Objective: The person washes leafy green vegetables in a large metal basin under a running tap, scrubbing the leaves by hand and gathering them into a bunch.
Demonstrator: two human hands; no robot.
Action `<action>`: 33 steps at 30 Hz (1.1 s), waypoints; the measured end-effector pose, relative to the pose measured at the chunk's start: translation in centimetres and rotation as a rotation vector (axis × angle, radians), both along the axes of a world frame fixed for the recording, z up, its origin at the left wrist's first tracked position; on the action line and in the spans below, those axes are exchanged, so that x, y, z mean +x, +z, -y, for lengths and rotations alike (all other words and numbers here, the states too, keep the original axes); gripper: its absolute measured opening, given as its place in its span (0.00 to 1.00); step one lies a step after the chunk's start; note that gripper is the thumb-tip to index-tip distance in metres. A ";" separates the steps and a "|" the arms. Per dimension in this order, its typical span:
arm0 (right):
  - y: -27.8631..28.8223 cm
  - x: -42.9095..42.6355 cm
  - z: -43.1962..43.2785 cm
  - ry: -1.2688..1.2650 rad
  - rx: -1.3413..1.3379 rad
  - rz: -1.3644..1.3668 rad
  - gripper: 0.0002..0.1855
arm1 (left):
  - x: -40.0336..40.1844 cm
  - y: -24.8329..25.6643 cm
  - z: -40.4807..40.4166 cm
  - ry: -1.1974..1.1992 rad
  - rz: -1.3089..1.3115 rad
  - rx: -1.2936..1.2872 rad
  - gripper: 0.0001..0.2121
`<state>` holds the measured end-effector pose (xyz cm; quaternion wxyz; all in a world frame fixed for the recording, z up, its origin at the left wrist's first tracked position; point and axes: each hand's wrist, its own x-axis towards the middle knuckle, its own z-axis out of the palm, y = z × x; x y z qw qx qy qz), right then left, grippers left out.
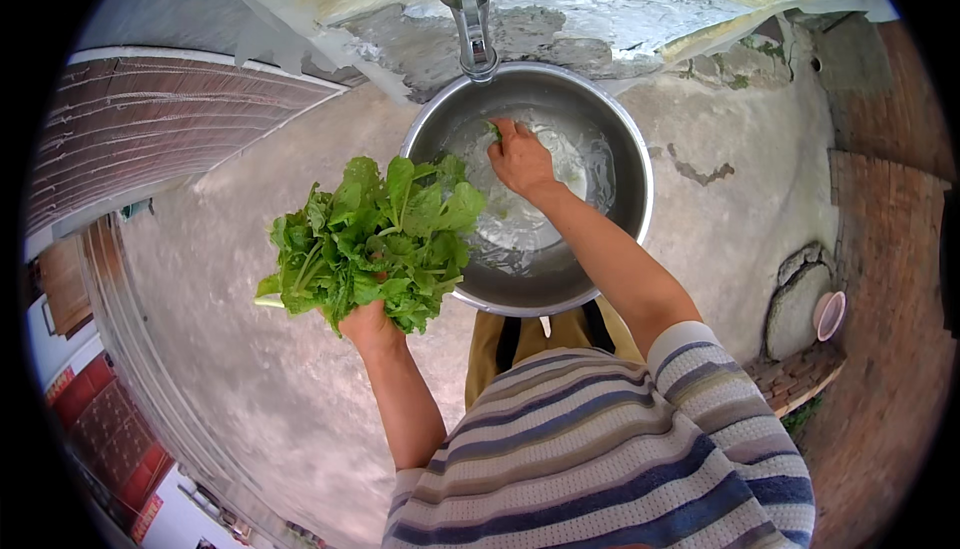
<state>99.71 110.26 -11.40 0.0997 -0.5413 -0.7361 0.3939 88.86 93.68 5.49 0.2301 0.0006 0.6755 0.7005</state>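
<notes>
A big bunch of leafy greens (375,241) rests in my left hand (369,321), left of a round stainless steel basin (641,174); the leaves hide most of the fingers and overlap the basin's left rim. Over the water (555,226) inside the basin is my right hand (523,159), with a small piece of green leaf (493,128) at its fingertips. Small green bits lie in the water. Above the basin's far rim stands a chrome faucet (474,23).
A wall with peeling paint (600,8) rises behind the basin. Concrete floor (225,271) surrounds it. At the right are a brick edge (799,380) and a small pink basin (829,316). A ribbed brown panel (165,110) stands at the left.
</notes>
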 end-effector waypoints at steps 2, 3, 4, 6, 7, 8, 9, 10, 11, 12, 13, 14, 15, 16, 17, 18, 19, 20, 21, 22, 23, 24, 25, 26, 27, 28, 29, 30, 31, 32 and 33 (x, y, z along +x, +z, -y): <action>1.3 -2.1 1.8 0.134 0.099 0.114 0.18 | 0.3 0.4 -0.4 -0.013 0.015 0.013 0.26; 1.4 -3.0 3.0 0.236 0.142 0.138 0.18 | 0.3 0.5 -0.3 -0.016 0.021 0.013 0.26; 1.2 -3.3 3.5 0.331 0.188 0.164 0.19 | 0.3 0.3 -0.3 -0.040 0.008 0.019 0.25; -4.5 -2.4 4.4 0.557 0.170 0.112 0.21 | 0.5 -0.4 -0.8 -0.106 -0.007 0.037 0.23; -6.5 -1.6 4.6 0.672 0.163 0.087 0.23 | 0.6 -0.6 -1.1 -0.124 -0.001 0.039 0.23; -6.0 -0.9 5.3 0.526 -0.056 -0.097 0.18 | 0.0 -0.9 -0.5 -0.107 -0.007 0.033 0.23; -5.4 0.0 4.5 0.395 -0.206 -0.146 0.17 | -0.2 -1.3 -0.2 -0.101 -0.006 0.034 0.23; -4.7 0.9 3.2 0.256 -0.350 -0.193 0.15 | -0.7 -2.4 0.2 -0.115 -0.002 0.065 0.26; -3.7 1.6 2.0 0.108 -0.492 -0.236 0.13 | -0.5 -2.5 -0.4 -0.139 -0.009 0.085 0.26; -2.0 2.1 1.5 0.048 -0.546 -0.391 0.13 | -0.1 -2.5 -0.9 -0.161 -0.018 0.103 0.26; 0.1 2.7 1.1 -0.015 -0.596 -0.546 0.12 | 0.2 -2.6 -1.4 -0.184 -0.027 0.124 0.26; 2.3 3.2 1.1 -0.081 -0.645 -0.699 0.11 | -0.1 -3.5 -1.4 -0.237 -0.036 0.060 0.28; 4.4 3.6 1.2 -0.072 -0.623 -0.738 0.11 | 0.2 -4.1 -1.8 -0.253 -0.043 0.062 0.28; 6.6 3.8 1.4 -0.062 -0.599 -0.779 0.11 | 0.7 -4.7 -2.4 -0.270 -0.051 0.064 0.28; 8.4 4.0 1.7 -0.052 -0.574 -0.822 0.11 | 1.1 -5.0 -2.9 -0.288 -0.061 0.066 0.29; 9.8 3.9 2.3 -0.032 -0.498 -0.803 0.11 | 1.4 -5.1 -3.2 -0.333 -0.047 0.067 0.30; 11.1 3.5 3.2 -0.013 -0.424 -0.781 0.12 | 1.5 -5.4 -3.4 -0.361 -0.047 0.066 0.30; 11.8 3.0 4.0 0.006 -0.351 -0.759 0.12 | 1.7 -5.7 -3.4 -0.388 -0.048 0.065 0.30; 12.1 2.6 4.8 0.005 -0.311 -0.705 0.13 | 1.7 -6.0 -3.4 -0.415 -0.050 0.063 0.30; 12.4 2.1 5.4 0.004 -0.270 -0.651 0.15 | 1.8 -6.1 -3.5 -0.422 -0.051 0.074 0.30; 12.6 1.8 5.8 0.003 -0.231 -0.597 0.16 | 1.7 -6.1 -3.6 -0.427 -0.052 0.084 0.30; 12.9 1.6 6.0 -0.019 -0.314 -0.606 0.18 | 1.8 -5.9 -3.8 -0.430 -0.054 0.093 0.30; 13.2 1.5 6.2 -0.034 -0.285 -0.671 0.17 | 1.9 -5.7 -3.9 -0.467 -0.035 0.116 0.29; 13.4 1.4 6.3 -0.048 -0.255 -0.736 0.18 | 2.0 -5.4 -4.0 -0.502 -0.015 0.138 0.29; 13.7 1.3 6.4 -0.060 -0.227 -0.801 0.18 | 2.1 -4.7 -4.1 -0.534 0.003 0.160 0.29; 14.3 1.6 6.1 0.004 -0.338 -0.746 0.26 | 2.4 -4.0 -4.5 -0.602 -0.059 0.198 0.28; 14.5 1.5 6.3 0.025 -0.325 -0.715 0.29 | 2.6 -3.9 -4.7 -0.597 -0.075 0.154 0.28; 14.7 1.5 6.6 0.045 -0.311 -0.681 0.32 | 2.8 -3.8 -4.9 -0.592 -0.089 0.112 0.28; 15.0 1.5 6.7 0.064 -0.296 -0.647 0.34 | 2.9 -3.8 -5.0 -0.587 -0.102 0.070 0.28; 15.4 1.8 6.7 0.087 -0.355 -0.654 0.36 | 3.0 -3.8 -4.9 -0.591 -0.108 0.061 0.26; 16.4 2.2 6.3 0.113 -0.415 -0.662 0.39 | 3.0 -3.7 -4.9 -0.551 -0.097 0.045 0.28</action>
